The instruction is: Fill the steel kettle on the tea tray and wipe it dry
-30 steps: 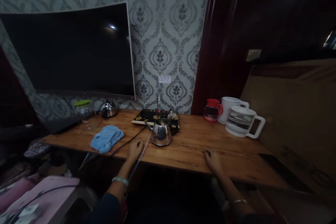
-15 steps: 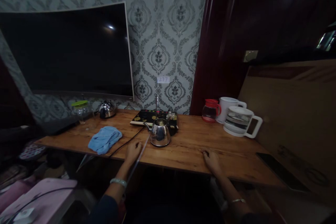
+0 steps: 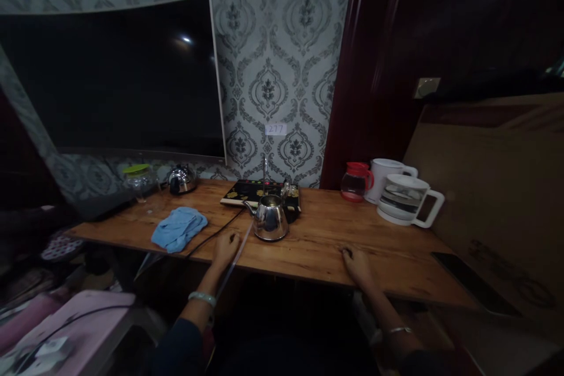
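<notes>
A shiny metal kettle [image 3: 270, 220] stands upright on the wooden table, its spout pointing left and its top uncovered. Left of it, my left hand [image 3: 226, 248] rests curled at the table's front edge, apart from the kettle, closed with nothing visible in it. A clear strip or tube [image 3: 241, 248] runs down from near the kettle past this hand. To the right, my right hand [image 3: 358, 264] lies loosely closed on the front of the table, touching only the wood. Behind the kettle is a black tea stove [image 3: 243, 192] with gold flowers and a thin metal spout [image 3: 265, 173].
A blue cloth [image 3: 178, 229] lies at left, before a second metal kettle [image 3: 181, 179] and a glass jar with a green lid [image 3: 136, 169]. On the right are a red-lidded jug [image 3: 355, 181], a white jug [image 3: 382, 173], a glass kettle [image 3: 403, 202] and a phone-like dark slab [image 3: 473, 282].
The camera view has shifted slightly, so the whole scene sits a little differently in the picture. Both hands and the kettle keep nearly the same places on the table.
</notes>
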The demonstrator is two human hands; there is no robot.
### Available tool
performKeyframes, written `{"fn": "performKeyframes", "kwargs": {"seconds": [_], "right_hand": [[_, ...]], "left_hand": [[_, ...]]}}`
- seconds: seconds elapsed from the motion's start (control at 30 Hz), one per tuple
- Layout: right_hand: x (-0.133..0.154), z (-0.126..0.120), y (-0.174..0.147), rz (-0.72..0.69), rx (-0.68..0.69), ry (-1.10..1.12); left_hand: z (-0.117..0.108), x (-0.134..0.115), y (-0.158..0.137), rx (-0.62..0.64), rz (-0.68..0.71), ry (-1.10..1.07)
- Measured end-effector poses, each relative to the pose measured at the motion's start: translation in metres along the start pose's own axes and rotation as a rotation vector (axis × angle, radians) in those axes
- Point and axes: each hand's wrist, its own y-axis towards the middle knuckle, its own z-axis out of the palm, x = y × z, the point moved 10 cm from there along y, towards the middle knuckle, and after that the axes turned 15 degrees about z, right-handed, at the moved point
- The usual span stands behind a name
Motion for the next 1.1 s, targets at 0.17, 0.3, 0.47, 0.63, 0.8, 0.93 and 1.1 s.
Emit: {"fn": "performKeyframes", "kwargs": {"seconds": [0.17,0.3,0.47,0.63,0.8,0.93,1.1], "right_hand": [[0.0004,0.0000,0.0007,0.009,-0.007,0.001],[0.0003,-0.0007,0.0000,0.018,-0.009,-0.030],[0.0003,-0.0015,-0.0011,0.017,0.005,-0.022],[0.0005,0.0004,0.0006,0.012,0.016,-0.045],[-0.0008,0.0020,0.0017,0.009,0.010,-0.022],[-0.0013,0.0020,0.0008,0.006,0.001,0.003],[-0.0004,-0.0003,-0.0004,0.008,-0.011,-0.019]], "left_hand": [[0.0003,0.0012,-0.0004,0.008,-0.019,0.013],[0.0010,0.0013,-0.0001,0.011,-0.009,0.021],[0.0028,0.0034,0.0000,0.018,-0.007,0.029],[0.0048,0.0052,-0.0005,0.024,-0.006,0.024],[0.0061,0.0064,-0.0007,0.025,-0.010,0.019],[0.0066,0.0066,-0.0003,0.027,-0.014,0.010],[0.0062,0.0072,-0.0003,0.035,-0.034,0.017]]}}
